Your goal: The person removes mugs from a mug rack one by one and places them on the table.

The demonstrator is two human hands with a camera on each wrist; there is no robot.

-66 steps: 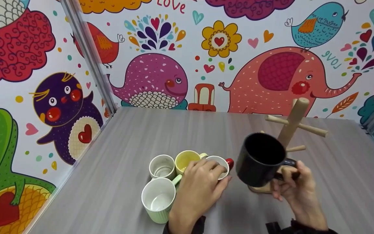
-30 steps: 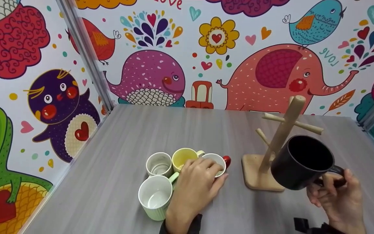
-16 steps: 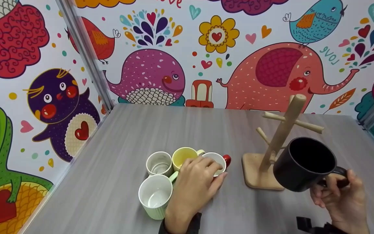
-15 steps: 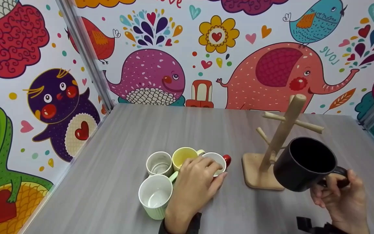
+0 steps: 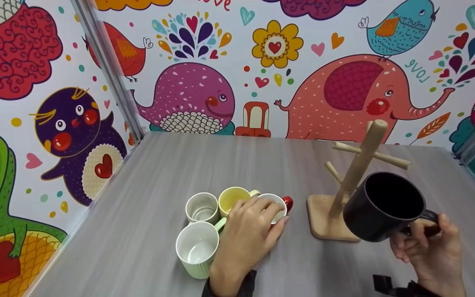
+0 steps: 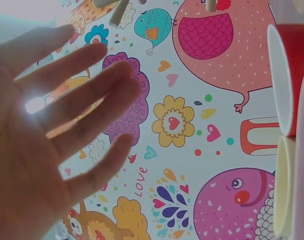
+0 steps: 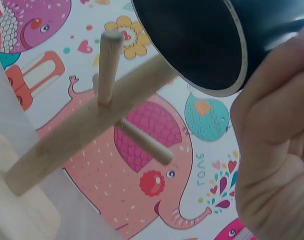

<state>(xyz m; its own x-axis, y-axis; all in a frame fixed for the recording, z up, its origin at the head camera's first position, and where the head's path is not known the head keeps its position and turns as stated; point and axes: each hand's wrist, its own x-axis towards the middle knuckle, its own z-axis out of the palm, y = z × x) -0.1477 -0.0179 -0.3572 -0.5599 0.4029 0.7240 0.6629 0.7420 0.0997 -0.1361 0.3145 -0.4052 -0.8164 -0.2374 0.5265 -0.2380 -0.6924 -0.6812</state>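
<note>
Right hand (image 5: pixel 427 247) grasps black mug (image 5: pixel 384 206) by handle, held above table (image 5: pixel 159 173), just right of wooden mug tree (image 5: pixel 355 173). Left hand (image 5: pixel 248 237) released, fingers straight, resting over red mug (image 5: pixel 281 206) among cup cluster.

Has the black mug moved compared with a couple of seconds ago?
Yes. The black mug, held by the right hand, has gone rightward: earlier it covered the wooden mug tree base; now it sits right of the post.
</note>
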